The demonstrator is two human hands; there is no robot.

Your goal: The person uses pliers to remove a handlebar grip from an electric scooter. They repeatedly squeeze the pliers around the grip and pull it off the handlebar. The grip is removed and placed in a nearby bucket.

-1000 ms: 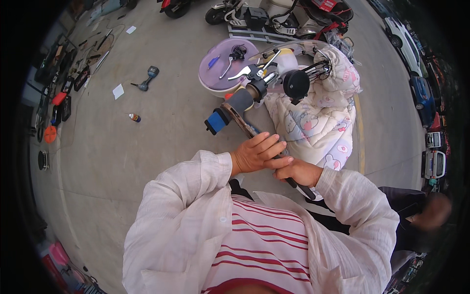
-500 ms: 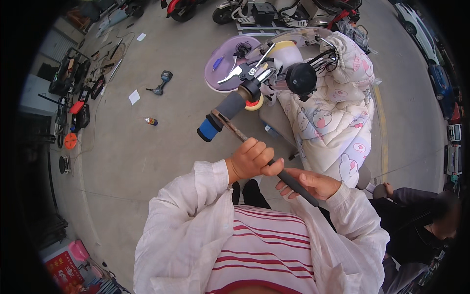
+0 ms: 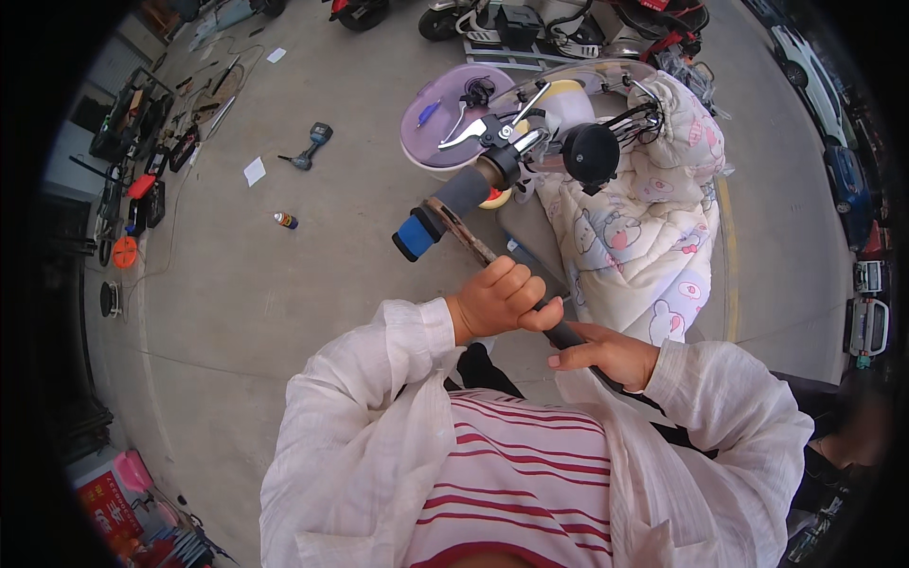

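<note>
My left hand (image 3: 504, 295) is wrapped round the grey handle of a long tool (image 3: 564, 334) with a rusty metal front end. That rusty end rests against the handlebar grip (image 3: 461, 192), beside its blue outer end (image 3: 415, 234). Farther down the same handle, my right hand (image 3: 615, 357) closes over it with the thumb across the top; most of its fingers are hidden. Inboard of the grip sits a silver brake lever (image 3: 469, 134) on a black clamp. A round black headlight or horn-like part (image 3: 590, 157) hangs at the middle of the handlebar.
A padded quilt (image 3: 620, 227) with cartoon animals drapes the scooter's right side. Behind the grip stands a lilac tub (image 3: 417, 133). On the concrete floor lie a power drill (image 3: 312, 147), a small spray can (image 3: 286, 221) and paper (image 3: 254, 171). A person (image 3: 852, 426) is at lower right.
My right hand has gone from loosely open beside the handle to gripping it. The tool stays at the grip, held by my left hand; the view has shifted slightly.
</note>
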